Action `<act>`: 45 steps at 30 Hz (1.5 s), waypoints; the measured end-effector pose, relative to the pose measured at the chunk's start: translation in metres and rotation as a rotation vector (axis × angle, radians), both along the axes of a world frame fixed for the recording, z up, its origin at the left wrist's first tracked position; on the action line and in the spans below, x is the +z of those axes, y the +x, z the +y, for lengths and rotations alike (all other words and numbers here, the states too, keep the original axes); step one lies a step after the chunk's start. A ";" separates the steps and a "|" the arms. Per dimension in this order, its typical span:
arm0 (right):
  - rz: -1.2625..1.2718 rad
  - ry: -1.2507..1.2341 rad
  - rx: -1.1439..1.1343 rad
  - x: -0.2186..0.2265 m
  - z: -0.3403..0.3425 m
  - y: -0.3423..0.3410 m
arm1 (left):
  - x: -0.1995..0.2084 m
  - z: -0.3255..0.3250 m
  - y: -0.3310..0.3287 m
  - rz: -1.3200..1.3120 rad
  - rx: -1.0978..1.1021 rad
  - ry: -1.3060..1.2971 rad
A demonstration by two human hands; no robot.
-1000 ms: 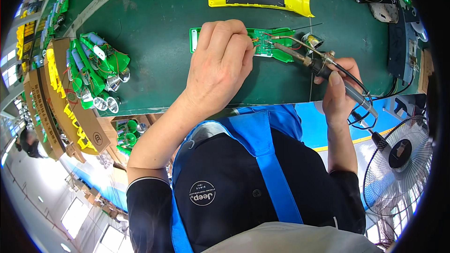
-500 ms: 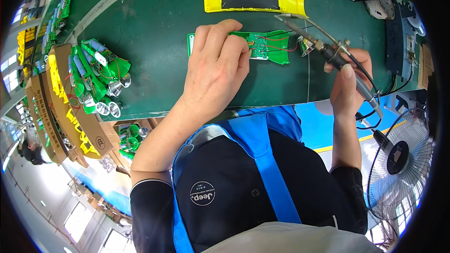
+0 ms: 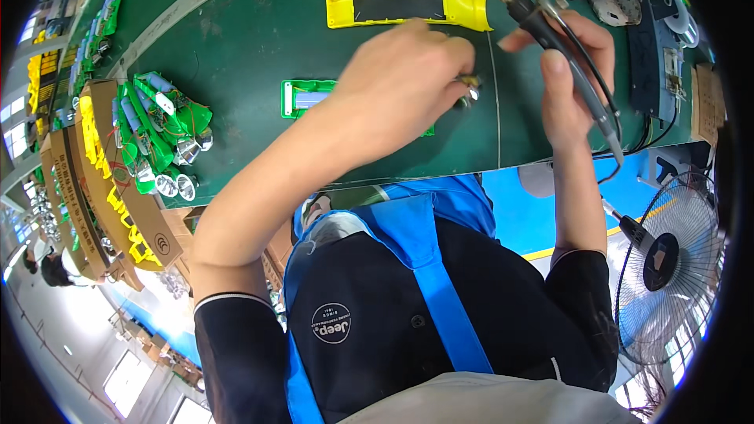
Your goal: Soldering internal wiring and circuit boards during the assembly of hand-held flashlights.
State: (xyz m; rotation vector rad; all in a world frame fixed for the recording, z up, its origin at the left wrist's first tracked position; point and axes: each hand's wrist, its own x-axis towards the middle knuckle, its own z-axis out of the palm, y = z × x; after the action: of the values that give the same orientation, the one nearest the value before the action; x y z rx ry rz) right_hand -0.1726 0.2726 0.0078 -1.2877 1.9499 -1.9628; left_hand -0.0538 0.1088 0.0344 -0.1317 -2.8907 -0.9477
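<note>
Our left hand (image 3: 400, 82) pinches a small metal part (image 3: 469, 88) (light, slippery, likely fragile) by its sides; our right hand (image 3: 569, 71) clenches the soldering iron (image 3: 550, 31).

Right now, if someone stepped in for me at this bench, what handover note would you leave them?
Left hand: pinching a small metal part just above the green mat.
Right hand: gripping the soldering iron, tip raised toward the yellow casing.
Green circuit board lies on the mat, partly under the left arm.
A pile of similar green boards sits in the cardboard box at the left.
Whether the joint is finished cannot be told; the iron is not touching the board.
</note>
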 end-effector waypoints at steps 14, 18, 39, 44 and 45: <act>0.474 0.164 0.245 -0.025 -0.041 -0.016 | -0.016 -0.043 0.043 -0.109 0.508 0.948; 0.449 0.191 0.280 -0.022 -0.010 -0.007 | -0.010 -0.050 0.042 -0.174 0.477 0.634; -0.643 0.464 0.024 -0.001 -0.017 0.005 | -0.014 -0.080 -0.003 -0.054 -0.149 -0.233; -0.610 0.444 0.043 -0.002 -0.017 0.006 | -0.014 -0.080 -0.003 -0.041 -0.166 -0.282; -0.611 0.445 0.044 -0.003 -0.017 0.006 | -0.014 -0.079 -0.003 -0.042 -0.165 -0.281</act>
State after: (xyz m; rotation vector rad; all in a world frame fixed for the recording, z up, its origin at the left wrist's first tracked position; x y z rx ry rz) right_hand -0.1665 0.2556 0.0053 -0.5317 1.8510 -1.5198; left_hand -0.0564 0.0293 0.0208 -0.3804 -3.0747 -0.5634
